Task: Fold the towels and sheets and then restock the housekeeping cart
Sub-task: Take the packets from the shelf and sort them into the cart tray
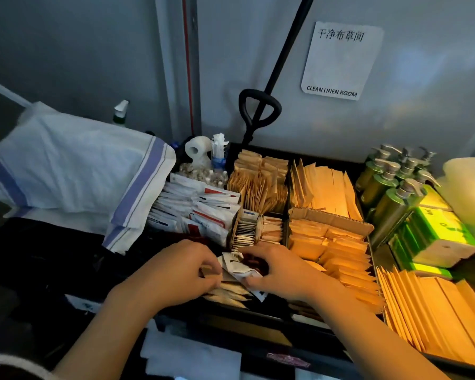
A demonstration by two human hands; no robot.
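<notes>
Cart tray [258, 311]: flat paper sachets [239, 266]

We are in a hotel's linen room: beyond our hands, a wall sign [340, 61] reads "CLEAN LINEN ROOM". Under our hands stands a housekeeping cart tray [263, 149] packed with brown amenity packets [324, 187] and white sachets [203, 212]. Green pump bottles [387, 185] stand right of them, folded blue-striped cloths [74, 165] left.

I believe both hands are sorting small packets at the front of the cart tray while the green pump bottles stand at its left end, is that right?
Not quite: the head view shows the green pump bottles at the right end. Both the left hand and the right hand are indeed on the small packets at the front of the cart tray.
</notes>
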